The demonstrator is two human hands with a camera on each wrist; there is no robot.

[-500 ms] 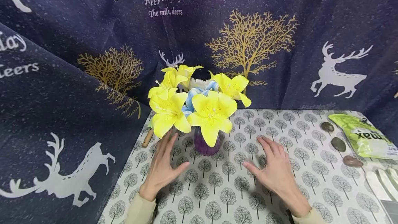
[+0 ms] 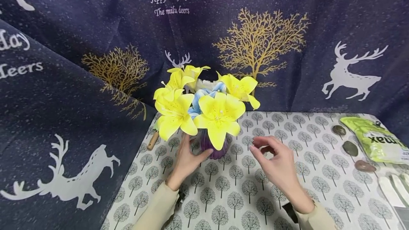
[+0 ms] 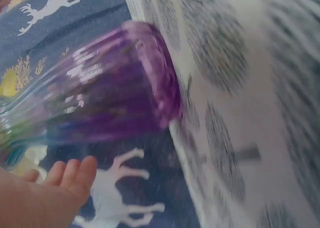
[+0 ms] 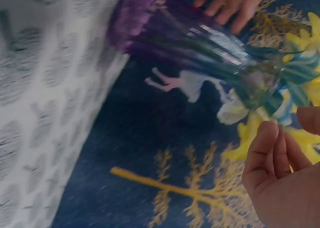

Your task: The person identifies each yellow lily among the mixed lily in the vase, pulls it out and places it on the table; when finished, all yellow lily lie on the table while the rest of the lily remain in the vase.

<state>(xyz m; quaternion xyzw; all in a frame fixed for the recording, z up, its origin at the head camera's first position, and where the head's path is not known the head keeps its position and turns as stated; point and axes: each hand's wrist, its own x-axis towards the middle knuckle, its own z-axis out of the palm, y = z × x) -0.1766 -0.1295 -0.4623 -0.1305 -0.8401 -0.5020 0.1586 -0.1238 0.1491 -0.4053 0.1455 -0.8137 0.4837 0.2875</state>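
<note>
A purple, ribbed clear vase stands upright on the table, its upper part hidden by yellow lilies and blue flowers. Close to the vase's left side is my left hand, thumb apart from the fingers. In the left wrist view the hand lies beside the vase, and no grip on it shows; whether it touches cannot be told. My right hand hovers to the right of the vase, fingers bent and thumb near them, holding nothing. Green stems show through the vase in the right wrist view.
A wooden-handled tool lies behind and left of the vase. At the right are several dark stones, a green bag and white strips. A dark deer-print cloth hangs behind the table.
My left hand has moved right, up to the vase. My right hand has shifted slightly left, and its fingers have bent toward the thumb. The vase has stayed in place.
</note>
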